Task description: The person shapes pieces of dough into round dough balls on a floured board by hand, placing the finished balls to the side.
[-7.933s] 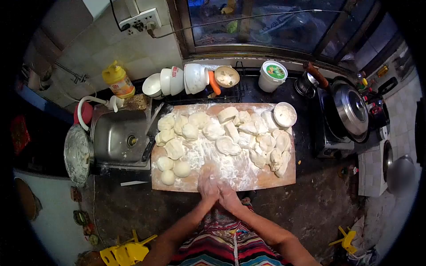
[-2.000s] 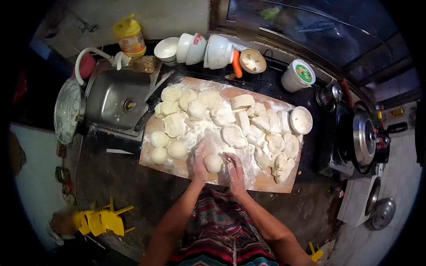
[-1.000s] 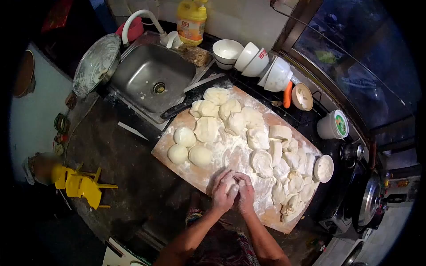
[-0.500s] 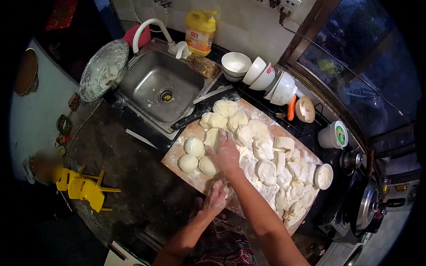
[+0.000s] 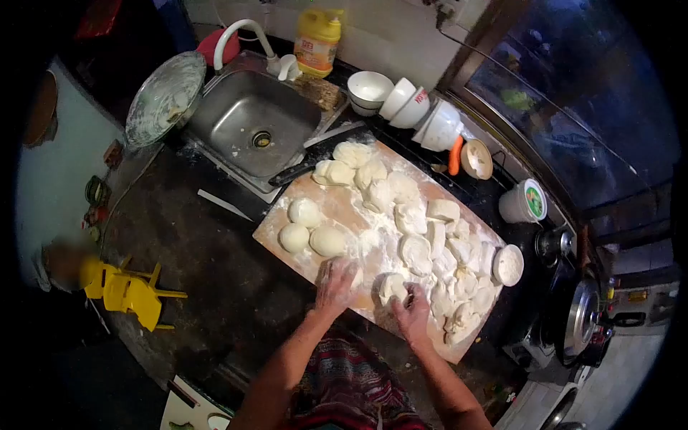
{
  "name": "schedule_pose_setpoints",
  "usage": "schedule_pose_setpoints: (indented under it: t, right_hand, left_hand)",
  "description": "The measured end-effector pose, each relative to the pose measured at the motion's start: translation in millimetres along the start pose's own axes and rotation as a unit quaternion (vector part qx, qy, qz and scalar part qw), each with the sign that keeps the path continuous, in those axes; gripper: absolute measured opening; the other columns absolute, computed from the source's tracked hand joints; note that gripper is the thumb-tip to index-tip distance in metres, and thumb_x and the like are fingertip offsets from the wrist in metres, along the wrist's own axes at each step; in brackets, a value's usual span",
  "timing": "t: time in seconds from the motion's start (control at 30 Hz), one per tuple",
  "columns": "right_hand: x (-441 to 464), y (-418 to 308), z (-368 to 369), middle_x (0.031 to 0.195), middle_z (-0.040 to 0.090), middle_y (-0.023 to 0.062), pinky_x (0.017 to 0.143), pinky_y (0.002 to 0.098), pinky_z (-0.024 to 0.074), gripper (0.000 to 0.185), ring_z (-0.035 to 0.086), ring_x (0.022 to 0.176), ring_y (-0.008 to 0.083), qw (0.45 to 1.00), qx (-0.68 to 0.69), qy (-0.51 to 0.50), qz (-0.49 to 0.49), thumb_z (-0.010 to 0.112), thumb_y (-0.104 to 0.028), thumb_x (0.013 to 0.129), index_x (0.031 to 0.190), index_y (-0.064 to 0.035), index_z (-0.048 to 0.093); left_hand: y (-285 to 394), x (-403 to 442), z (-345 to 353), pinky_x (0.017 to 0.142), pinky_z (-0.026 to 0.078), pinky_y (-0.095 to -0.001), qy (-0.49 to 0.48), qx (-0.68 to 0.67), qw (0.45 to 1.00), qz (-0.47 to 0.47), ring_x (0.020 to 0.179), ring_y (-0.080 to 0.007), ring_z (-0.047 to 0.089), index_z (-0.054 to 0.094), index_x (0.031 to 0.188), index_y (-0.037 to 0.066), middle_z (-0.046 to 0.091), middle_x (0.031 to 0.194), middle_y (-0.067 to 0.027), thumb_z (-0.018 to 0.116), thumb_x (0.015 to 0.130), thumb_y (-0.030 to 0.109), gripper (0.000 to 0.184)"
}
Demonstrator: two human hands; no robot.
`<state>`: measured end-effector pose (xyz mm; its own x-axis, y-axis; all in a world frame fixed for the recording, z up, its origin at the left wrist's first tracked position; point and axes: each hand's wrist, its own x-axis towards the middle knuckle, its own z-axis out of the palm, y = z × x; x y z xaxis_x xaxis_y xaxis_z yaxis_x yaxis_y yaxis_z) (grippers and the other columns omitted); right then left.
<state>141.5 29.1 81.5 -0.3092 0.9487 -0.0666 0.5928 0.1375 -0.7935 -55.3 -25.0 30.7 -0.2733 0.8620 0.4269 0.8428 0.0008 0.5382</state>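
My left hand (image 5: pixel 337 288) is cupped down near the front edge of the floured wooden board (image 5: pixel 276 222), curled over a dough ball that is mostly hidden, a pale bit showing beside the fingers. Thumb and fingers of my right hand (image 5: pixel 411 312) grip the edge of a lump of dough (image 5: pixel 392 287) on the board. Three smooth, round dough balls (image 5: pixel 328 241) sit behind my left hand. Rougher lumps of dough (image 5: pixel 370 173) lie along the back, and several floury pieces (image 5: pixel 416 254) are crowded on the right.
A sink (image 5: pixel 251 122) with a white faucet stands behind the board, with a floury metal basin (image 5: pixel 166 97) at its left. Stacked bowls (image 5: pixel 408 107), a carrot (image 5: pixel 455 155) and a white tub (image 5: pixel 523 202) line the back. A small flour bowl (image 5: pixel 508 265) touches the board's right side. A yellow chair (image 5: pixel 136 294) stands at left.
My right hand has drawn back from the dough among the round balls to the front right, where it grips a lump. That earlier spot is bare. My left hand has shifted slightly left and up.
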Motion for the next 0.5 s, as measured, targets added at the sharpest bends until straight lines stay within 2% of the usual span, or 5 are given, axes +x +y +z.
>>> schedule_pose_setpoints:
  t: [0.07,0.17,0.33,0.43,0.5]
  right_hand:
    - [-19.6,44.2,19.1,0.095,0.059,0.0134,0.072,0.0325,0.047,0.038,0.057,0.08,0.0213,0.997,0.065,0.039,-0.02,0.069,-0.012,0.077,0.111,0.0004,0.057]
    - [-12.4,39.2,8.7,0.094,0.058,0.012,0.07,0.0303,0.0463,0.04,0.053,0.077,0.017,0.998,-0.004,0.011,-0.065,0.07,-0.014,0.079,0.113,0.0013,0.054]
    - [-51.1,50.7,8.9,0.085,0.055,-0.0001,0.064,0.0254,0.0434,0.037,0.048,0.072,0.0106,0.988,0.117,-0.017,0.095,0.069,-0.009,0.081,0.114,-0.0037,0.054]
    - [-49.0,44.5,-15.7,0.083,0.054,-0.0022,0.062,0.025,0.0427,0.039,0.048,0.071,0.0097,0.988,0.103,-0.087,0.077,0.069,-0.008,0.08,0.116,-0.0045,0.053]
    - [-30.3,39.3,-28.5,0.079,0.054,0.0021,0.062,0.0287,0.0437,0.043,0.049,0.068,0.013,0.992,0.07,-0.076,0.069,0.07,-0.011,0.08,0.119,-0.0036,0.052]
  left_hand:
    - [8.1,3.0,-3.1,0.091,0.04,-0.0508,-0.022,0.046,0.999,-0.007,0.105,-0.0374,0.05,0.06,0.11,0.004,0.051,0.111,-0.0168,0.071,0.067,0.019,0.047]
    - [43.3,6.8,-26.8,0.092,0.037,-0.0515,0.06,0.057,0.996,-0.039,0.105,-0.037,0.05,0.06,0.107,0.005,0.052,0.11,-0.0161,0.071,0.068,0.023,0.045]
    - [93.0,-9.1,20.8,0.078,0.039,-0.0474,0.039,-0.065,0.994,-0.083,0.086,-0.0344,0.052,0.058,0.087,0.006,0.057,0.088,-0.0137,0.064,0.078,0.024,0.022]
    - [108.3,-10.2,57.2,0.075,0.039,-0.0456,0.014,0.031,0.998,-0.057,0.083,-0.033,0.052,0.057,0.086,0.007,0.056,0.086,-0.0133,0.062,0.079,0.023,0.018]
    - [99.0,6.6,75.3,0.071,0.039,-0.0435,0.015,0.071,0.997,-0.024,0.079,-0.0298,0.053,0.058,0.079,0.009,0.056,0.079,-0.0098,0.06,0.081,0.023,0.015]
